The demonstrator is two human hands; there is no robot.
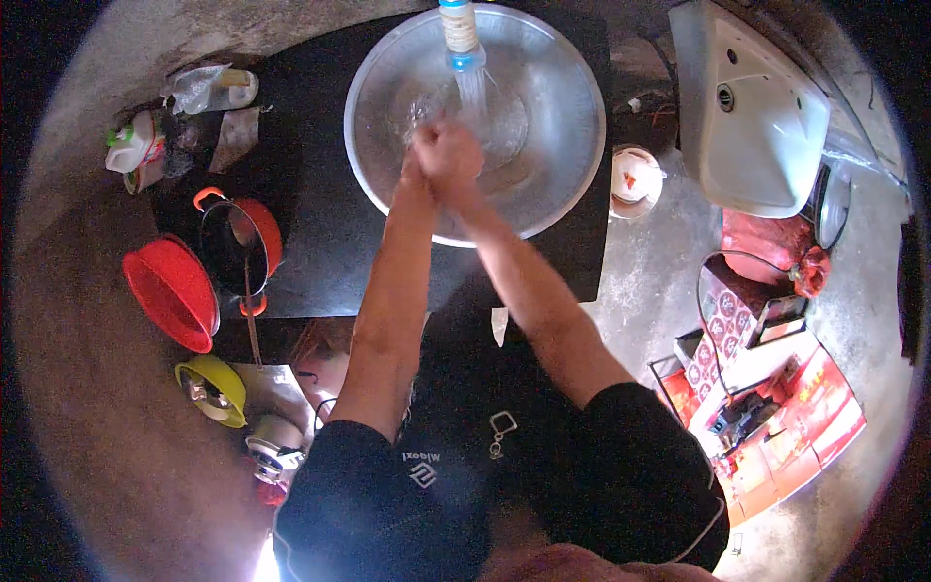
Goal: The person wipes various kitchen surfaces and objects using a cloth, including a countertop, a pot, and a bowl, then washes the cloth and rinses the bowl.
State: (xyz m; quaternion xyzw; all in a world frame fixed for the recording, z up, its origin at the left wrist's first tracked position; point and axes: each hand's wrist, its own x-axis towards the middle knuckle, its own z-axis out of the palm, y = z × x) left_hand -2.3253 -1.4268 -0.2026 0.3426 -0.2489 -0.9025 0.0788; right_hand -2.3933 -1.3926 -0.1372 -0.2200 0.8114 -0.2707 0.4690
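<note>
A large round metal basin (pixel 564 167) stands on a black tabletop, with clear water in its bottom. Above its far side hangs a tap's ribbed hose spout (pixel 461 33), from which water streams down. Over the basin, just left of the stream, my left hand (pixel 424 138) and my right hand (pixel 457 153) are pressed together. The right hand's fingers look curled against the left hand or wrist. Both are blurred and overlap, so whether anything lies between them cannot be made out. Water splashes beside the fingertips.
On the left are a red pot (pixel 265 233) with a ladle, a red basin (pixel 174 291), a yellow-green bowl (pixel 233 385) and plastic bottles (pixel 138 149). A white washbasin (pixel 764 131) stands at the right, near a small round container (pixel 635 182). Cardboard boxes (pixel 785 429) lie lower right.
</note>
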